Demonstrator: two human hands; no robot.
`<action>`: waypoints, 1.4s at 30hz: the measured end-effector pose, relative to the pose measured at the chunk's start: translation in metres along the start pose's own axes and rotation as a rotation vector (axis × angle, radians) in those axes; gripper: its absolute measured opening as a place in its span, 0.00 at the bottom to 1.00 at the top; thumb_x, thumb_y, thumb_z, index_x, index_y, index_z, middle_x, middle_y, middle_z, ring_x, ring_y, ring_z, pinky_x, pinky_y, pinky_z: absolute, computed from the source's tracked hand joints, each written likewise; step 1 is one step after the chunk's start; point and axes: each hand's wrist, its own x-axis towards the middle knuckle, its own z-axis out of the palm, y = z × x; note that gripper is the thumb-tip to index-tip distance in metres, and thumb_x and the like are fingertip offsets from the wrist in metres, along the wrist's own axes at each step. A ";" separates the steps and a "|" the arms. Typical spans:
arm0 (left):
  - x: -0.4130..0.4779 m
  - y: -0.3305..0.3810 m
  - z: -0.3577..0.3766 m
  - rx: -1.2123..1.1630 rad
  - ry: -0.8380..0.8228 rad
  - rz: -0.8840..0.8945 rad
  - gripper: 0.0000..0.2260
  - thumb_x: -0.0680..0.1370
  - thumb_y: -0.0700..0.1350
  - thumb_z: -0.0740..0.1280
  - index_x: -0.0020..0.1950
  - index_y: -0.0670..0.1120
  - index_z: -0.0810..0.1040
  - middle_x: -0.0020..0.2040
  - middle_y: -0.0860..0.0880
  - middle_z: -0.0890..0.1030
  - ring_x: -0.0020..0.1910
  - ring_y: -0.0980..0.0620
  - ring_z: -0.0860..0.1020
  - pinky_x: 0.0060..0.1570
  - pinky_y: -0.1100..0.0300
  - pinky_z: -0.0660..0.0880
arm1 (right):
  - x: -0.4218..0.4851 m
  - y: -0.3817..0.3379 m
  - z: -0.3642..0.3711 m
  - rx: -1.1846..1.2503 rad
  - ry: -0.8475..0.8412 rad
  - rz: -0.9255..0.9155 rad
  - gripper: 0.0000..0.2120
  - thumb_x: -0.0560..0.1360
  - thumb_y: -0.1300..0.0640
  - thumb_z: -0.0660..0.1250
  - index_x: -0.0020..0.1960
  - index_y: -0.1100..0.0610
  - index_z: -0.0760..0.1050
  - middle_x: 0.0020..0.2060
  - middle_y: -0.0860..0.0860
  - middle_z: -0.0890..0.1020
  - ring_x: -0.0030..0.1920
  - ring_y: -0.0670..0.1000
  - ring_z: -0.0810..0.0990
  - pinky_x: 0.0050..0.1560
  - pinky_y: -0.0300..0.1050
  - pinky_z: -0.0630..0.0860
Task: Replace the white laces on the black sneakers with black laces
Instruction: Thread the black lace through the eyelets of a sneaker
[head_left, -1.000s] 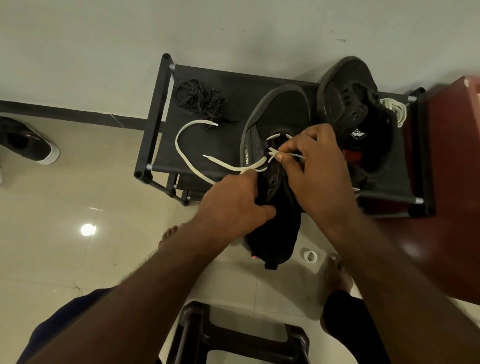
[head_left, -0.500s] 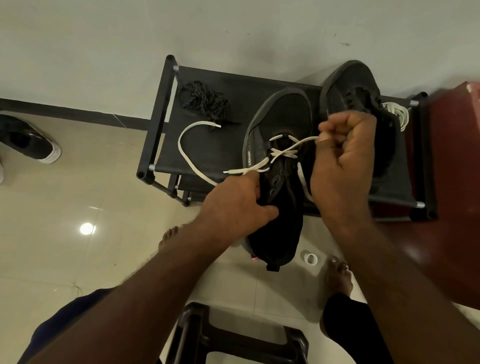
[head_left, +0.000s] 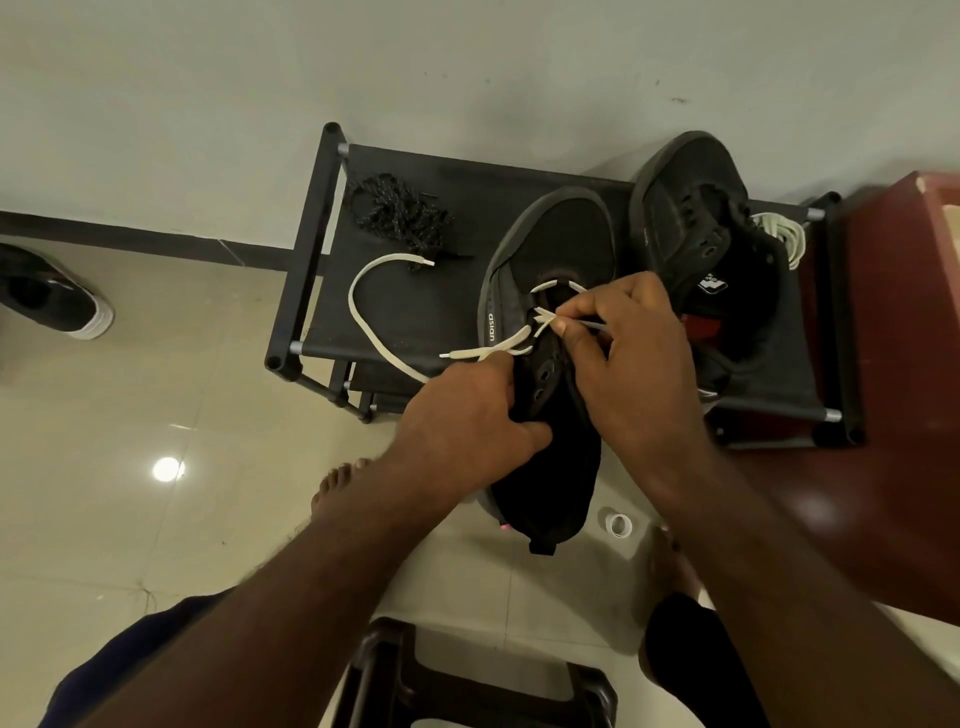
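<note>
Legible text: "asian", white lowercase letters, running lengthwise along the grey side panel of the near black sneaker (head_left: 558, 260), beside the eyelets. Second black sneaker (head_left: 691, 208): small white emblem on the tongue tab, characters too small to read; faint mark on its side wall, also unreadable. No other text, numbers or signs legible anywhere in view.
</note>
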 end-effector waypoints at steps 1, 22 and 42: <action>0.000 0.000 0.000 -0.004 0.002 0.000 0.13 0.71 0.53 0.71 0.47 0.49 0.71 0.37 0.53 0.75 0.37 0.52 0.76 0.40 0.55 0.77 | 0.001 0.000 0.000 -0.008 -0.003 0.005 0.05 0.79 0.57 0.69 0.52 0.56 0.81 0.50 0.44 0.71 0.45 0.39 0.72 0.46 0.22 0.68; 0.000 0.004 -0.002 -0.007 0.007 -0.005 0.13 0.71 0.53 0.71 0.45 0.51 0.69 0.37 0.54 0.75 0.37 0.52 0.76 0.38 0.56 0.75 | 0.003 0.003 -0.004 0.088 -0.091 0.015 0.10 0.76 0.56 0.71 0.58 0.51 0.82 0.52 0.44 0.71 0.49 0.33 0.74 0.49 0.22 0.69; 0.000 0.003 -0.004 -0.040 -0.067 -0.025 0.15 0.72 0.52 0.72 0.53 0.48 0.72 0.42 0.51 0.77 0.42 0.51 0.78 0.44 0.55 0.79 | 0.004 0.002 -0.007 0.286 0.054 0.106 0.04 0.83 0.59 0.61 0.51 0.52 0.72 0.41 0.43 0.81 0.43 0.38 0.80 0.44 0.31 0.73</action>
